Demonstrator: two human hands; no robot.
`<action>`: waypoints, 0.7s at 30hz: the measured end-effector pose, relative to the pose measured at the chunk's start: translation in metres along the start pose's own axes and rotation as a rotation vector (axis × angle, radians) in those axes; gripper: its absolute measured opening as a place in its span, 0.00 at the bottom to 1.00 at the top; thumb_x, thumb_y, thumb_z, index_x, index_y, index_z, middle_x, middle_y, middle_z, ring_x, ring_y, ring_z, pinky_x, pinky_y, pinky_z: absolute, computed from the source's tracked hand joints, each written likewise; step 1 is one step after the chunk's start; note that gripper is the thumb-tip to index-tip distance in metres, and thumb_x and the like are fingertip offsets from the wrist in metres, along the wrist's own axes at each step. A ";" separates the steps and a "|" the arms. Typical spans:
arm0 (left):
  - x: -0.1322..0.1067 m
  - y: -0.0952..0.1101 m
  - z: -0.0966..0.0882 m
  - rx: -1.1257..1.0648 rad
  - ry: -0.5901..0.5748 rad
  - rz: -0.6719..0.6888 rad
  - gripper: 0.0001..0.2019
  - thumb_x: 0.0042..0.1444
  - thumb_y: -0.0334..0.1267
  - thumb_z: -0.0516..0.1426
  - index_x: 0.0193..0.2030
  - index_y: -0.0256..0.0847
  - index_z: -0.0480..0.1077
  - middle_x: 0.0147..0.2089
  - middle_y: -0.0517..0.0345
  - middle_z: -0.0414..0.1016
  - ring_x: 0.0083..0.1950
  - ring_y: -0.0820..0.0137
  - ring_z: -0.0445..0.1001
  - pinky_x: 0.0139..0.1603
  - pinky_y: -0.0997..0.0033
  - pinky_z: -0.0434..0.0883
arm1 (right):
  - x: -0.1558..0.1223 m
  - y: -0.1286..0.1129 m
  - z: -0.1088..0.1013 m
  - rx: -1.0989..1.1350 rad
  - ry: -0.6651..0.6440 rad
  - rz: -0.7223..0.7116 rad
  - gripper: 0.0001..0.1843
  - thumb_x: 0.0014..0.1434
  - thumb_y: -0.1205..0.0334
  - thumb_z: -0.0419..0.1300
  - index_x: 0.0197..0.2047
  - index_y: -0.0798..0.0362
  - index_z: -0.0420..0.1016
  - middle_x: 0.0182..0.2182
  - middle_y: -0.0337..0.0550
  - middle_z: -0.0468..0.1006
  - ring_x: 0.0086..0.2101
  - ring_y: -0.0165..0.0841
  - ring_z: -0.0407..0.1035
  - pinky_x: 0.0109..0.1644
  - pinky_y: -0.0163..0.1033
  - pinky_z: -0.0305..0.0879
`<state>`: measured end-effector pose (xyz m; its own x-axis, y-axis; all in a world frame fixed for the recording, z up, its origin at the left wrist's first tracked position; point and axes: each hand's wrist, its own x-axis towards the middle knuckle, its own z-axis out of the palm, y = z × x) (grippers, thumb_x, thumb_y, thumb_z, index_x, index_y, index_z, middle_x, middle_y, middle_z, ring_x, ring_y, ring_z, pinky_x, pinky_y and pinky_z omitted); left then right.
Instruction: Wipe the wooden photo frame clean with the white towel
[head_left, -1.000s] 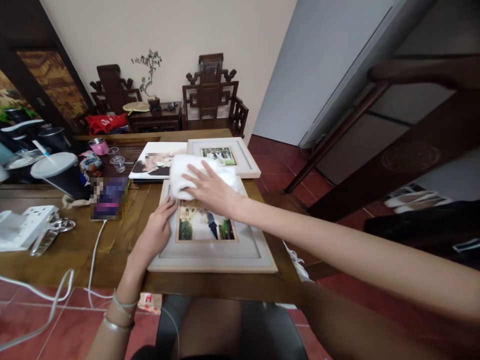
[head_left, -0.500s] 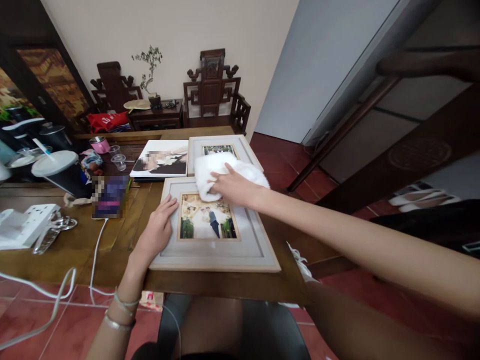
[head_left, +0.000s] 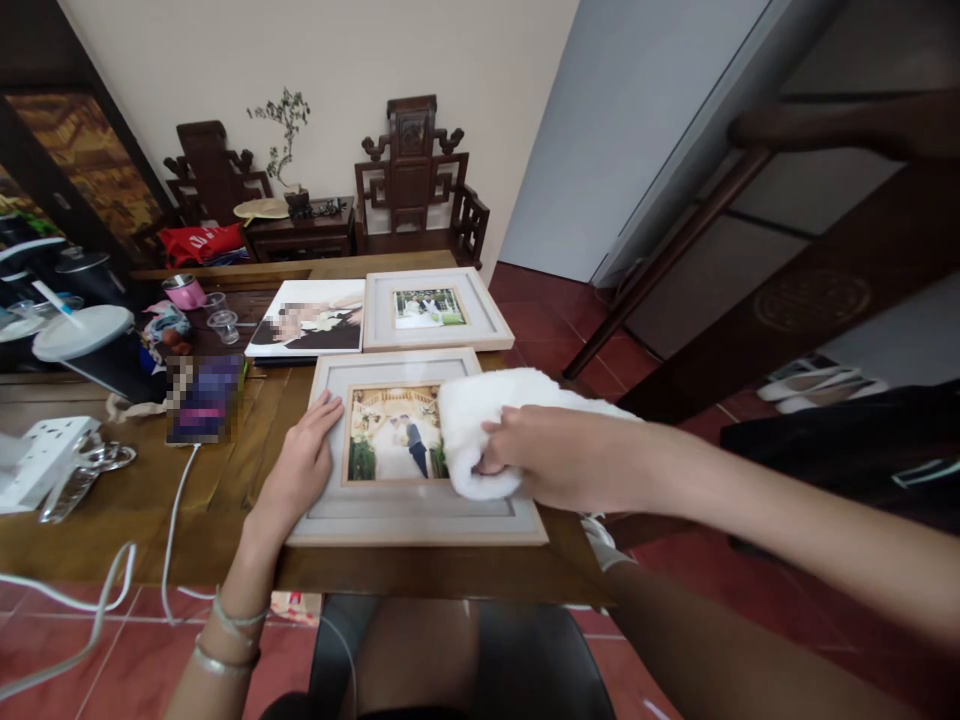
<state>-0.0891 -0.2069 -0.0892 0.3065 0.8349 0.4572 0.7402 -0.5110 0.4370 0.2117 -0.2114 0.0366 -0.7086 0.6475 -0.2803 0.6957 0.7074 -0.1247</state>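
Observation:
A picture frame (head_left: 420, 528) with a pale wooden rim and a wedding photo lies flat near the table's front edge. My left hand (head_left: 304, 455) is on its left side, fingers curled over the rim and the thumb hidden. In my right hand (head_left: 570, 460) is a folded white towel (head_left: 487, 410), pressed on the right part of the frame and covering the photo's right edge. The towel's loose end trails right, behind my wrist. Just behind lies a second picture frame (head_left: 379, 310) with a smaller photo, and to its left a white-edged photo panel (head_left: 300, 335).
Left on the wooden table (head_left: 247, 560) are a phone (head_left: 210, 400) with a white cable, a power strip (head_left: 52, 455), a dark lidded cup (head_left: 105, 350) with a straw and a pink mug (head_left: 184, 292). A dark wooden chair (head_left: 697, 290) stands close on the right.
My right hand has drawn the towel from the far frame toward me and right, onto the near frame. The far frame's photo is now uncovered. My left hand stays on the near frame's edge.

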 end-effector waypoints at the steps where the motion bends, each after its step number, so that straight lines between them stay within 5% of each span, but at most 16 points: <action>1: 0.000 -0.001 0.000 -0.002 0.000 0.001 0.24 0.57 0.25 0.45 0.60 0.31 0.69 0.62 0.42 0.70 0.69 0.58 0.61 0.69 0.48 0.61 | -0.002 0.003 -0.008 0.044 -0.034 0.030 0.26 0.47 0.81 0.53 0.40 0.47 0.83 0.36 0.44 0.82 0.35 0.37 0.75 0.39 0.38 0.68; 3: 0.000 -0.001 0.000 -0.008 -0.002 0.002 0.25 0.57 0.25 0.46 0.60 0.33 0.69 0.62 0.44 0.71 0.69 0.58 0.61 0.69 0.47 0.61 | 0.001 0.013 -0.022 0.039 -0.009 0.135 0.31 0.48 0.82 0.50 0.47 0.47 0.81 0.40 0.44 0.82 0.36 0.37 0.76 0.38 0.39 0.69; 5: 0.000 -0.001 0.000 -0.011 -0.006 0.002 0.25 0.57 0.24 0.46 0.60 0.33 0.69 0.62 0.43 0.71 0.69 0.58 0.61 0.69 0.47 0.60 | 0.013 0.025 -0.027 -0.086 0.210 0.216 0.34 0.48 0.83 0.48 0.52 0.50 0.78 0.45 0.48 0.80 0.41 0.42 0.76 0.44 0.45 0.70; 8: 0.000 -0.001 0.000 -0.001 -0.012 0.003 0.25 0.57 0.25 0.45 0.59 0.31 0.69 0.62 0.42 0.71 0.69 0.58 0.61 0.69 0.47 0.61 | 0.041 0.039 -0.010 -0.311 0.408 0.160 0.36 0.48 0.85 0.48 0.56 0.55 0.75 0.61 0.55 0.68 0.59 0.52 0.63 0.58 0.57 0.62; 10: 0.000 -0.001 0.000 0.008 -0.011 0.005 0.24 0.57 0.25 0.45 0.59 0.32 0.69 0.61 0.43 0.71 0.69 0.59 0.61 0.68 0.48 0.62 | 0.058 0.040 0.012 -0.383 0.356 0.103 0.35 0.49 0.86 0.50 0.58 0.56 0.74 0.65 0.58 0.62 0.63 0.54 0.55 0.62 0.59 0.56; 14: 0.000 -0.002 0.000 0.019 -0.014 0.001 0.24 0.58 0.25 0.45 0.59 0.34 0.70 0.61 0.43 0.72 0.69 0.59 0.62 0.68 0.48 0.62 | 0.067 0.019 0.045 -0.421 0.222 0.113 0.29 0.54 0.81 0.54 0.59 0.58 0.74 0.63 0.66 0.62 0.61 0.59 0.58 0.61 0.61 0.54; 21: 0.002 0.005 -0.001 0.038 -0.037 -0.033 0.23 0.61 0.28 0.45 0.60 0.30 0.68 0.64 0.40 0.68 0.69 0.60 0.60 0.69 0.50 0.60 | 0.010 -0.049 0.025 -0.198 -0.085 0.008 0.23 0.50 0.72 0.63 0.52 0.60 0.78 0.54 0.67 0.73 0.54 0.57 0.67 0.55 0.56 0.65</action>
<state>-0.0855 -0.2078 -0.0848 0.3030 0.8583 0.4141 0.7724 -0.4757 0.4208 0.1739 -0.2464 0.0160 -0.6849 0.6331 -0.3607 0.6588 0.7495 0.0647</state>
